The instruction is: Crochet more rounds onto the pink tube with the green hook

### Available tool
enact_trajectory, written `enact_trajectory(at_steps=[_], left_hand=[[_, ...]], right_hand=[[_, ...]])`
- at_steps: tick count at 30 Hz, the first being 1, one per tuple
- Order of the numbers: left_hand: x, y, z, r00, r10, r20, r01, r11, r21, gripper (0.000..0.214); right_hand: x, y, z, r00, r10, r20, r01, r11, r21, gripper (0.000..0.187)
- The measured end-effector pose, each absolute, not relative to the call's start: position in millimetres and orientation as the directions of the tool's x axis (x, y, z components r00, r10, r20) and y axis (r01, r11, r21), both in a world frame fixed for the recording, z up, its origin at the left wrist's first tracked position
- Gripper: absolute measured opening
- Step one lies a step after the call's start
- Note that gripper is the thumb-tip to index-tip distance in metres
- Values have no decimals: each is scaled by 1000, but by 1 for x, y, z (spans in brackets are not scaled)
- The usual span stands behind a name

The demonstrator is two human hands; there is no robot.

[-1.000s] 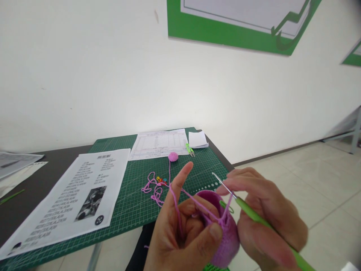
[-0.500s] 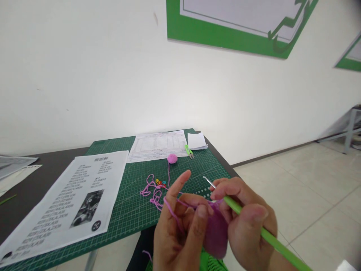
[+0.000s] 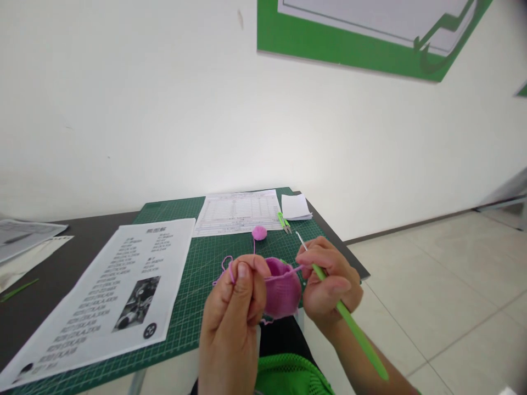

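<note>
My left hand (image 3: 234, 312) is closed at the near side of the green mat, thumb pressed to its fingers, with pink yarn looped over it. Against its fingertips hangs a cup-shaped pink crochet piece (image 3: 283, 296), its opening facing up; the exact grip is hidden behind the fingers. My right hand (image 3: 331, 280) is wrapped round a crochet hook (image 3: 349, 323) with a green handle, its metal tip pointing up and left. A pink strand stretches from the piece's rim to the right fingertips. A small pink yarn ball (image 3: 259, 233) lies farther back on the mat.
The green cutting mat (image 3: 185, 274) bears a printed pattern sheet (image 3: 135, 263) at left and a form (image 3: 236, 211) at the back. Green thread snips (image 3: 284, 222) lie beside white paper slips (image 3: 296, 207). Other papers (image 3: 24, 241) sit on the dark table at far left.
My hands have moved apart, and the left index finger has folded down from its raised position. The crochet piece now shows its opening, with a strand drawn toward the right hand. The view has shifted slightly.
</note>
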State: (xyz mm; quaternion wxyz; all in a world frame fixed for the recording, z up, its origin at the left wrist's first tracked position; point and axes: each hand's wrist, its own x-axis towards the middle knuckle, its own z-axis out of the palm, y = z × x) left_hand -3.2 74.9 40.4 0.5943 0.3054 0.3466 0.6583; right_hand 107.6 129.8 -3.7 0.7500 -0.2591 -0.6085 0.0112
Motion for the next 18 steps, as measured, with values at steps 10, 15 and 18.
enact_trajectory(at_steps=[10,15,18], left_hand=[[-4,98,-23,-76,991,-107,-482,57,875,34],[1,91,-44,-93,970,-222,-472,154,868,35],[-2,85,-53,-104,957,-272,-464,196,864,36]], right_hand=[[130,166,-41,21,325,945,551,785,-282,35],[145,174,-56,-28,467,884,586,724,-364,27],[155,174,-59,-34,557,830,583,685,-436,28]])
